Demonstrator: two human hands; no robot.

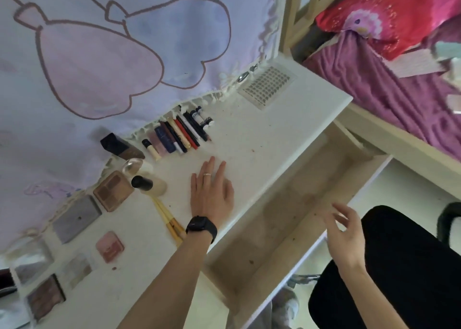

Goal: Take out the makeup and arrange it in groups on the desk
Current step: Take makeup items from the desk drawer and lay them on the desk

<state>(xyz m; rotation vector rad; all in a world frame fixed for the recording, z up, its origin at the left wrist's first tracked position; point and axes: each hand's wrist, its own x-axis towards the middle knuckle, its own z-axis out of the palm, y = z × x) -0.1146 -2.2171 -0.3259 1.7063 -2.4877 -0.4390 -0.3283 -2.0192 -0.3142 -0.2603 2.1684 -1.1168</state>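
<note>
Left hand (212,191) is laid flat on the bench (262,141) near the front edge, about mid-length. Palm is down, fingers straight and slightly spread, nothing held. A ring (207,174) is seen on one finger and a black watch (200,226) on the wrist.

Right hand (345,236) is held in the air over the open drawer (287,216) below the front edge. Fingers are loosely curled, nothing is gripped, and no contact with the drawer is seen. A black chair (399,266) sits beyond it.

The makeup is laid out on the bench in groups, mostly along the back edge against the hanging cloth (99,54):
- A row of pencils and sticks (185,131) is laid side by side and parallel, with small black-capped tubes (203,119) at its right end.
- Left of that row a dark rectangular bottle (121,146) is lying down, with a clear rounded piece (132,166) just beside it. A round black-capped bottle (149,184) is on its side, nearer the left hand.
- Yellow-handled brushes (169,218) are placed just left of the left wrist, with their ends hidden by the forearm.
- A brown palette (113,190) and a grey palette (77,218) are set toward the left end. A pink compact (110,246) is closer to the front edge.
- More palettes (46,296) are at the left end — blurred, so details cannot be told.
- A gridded sheet (267,86) is at the back right corner, well apart from the rest.
</note>
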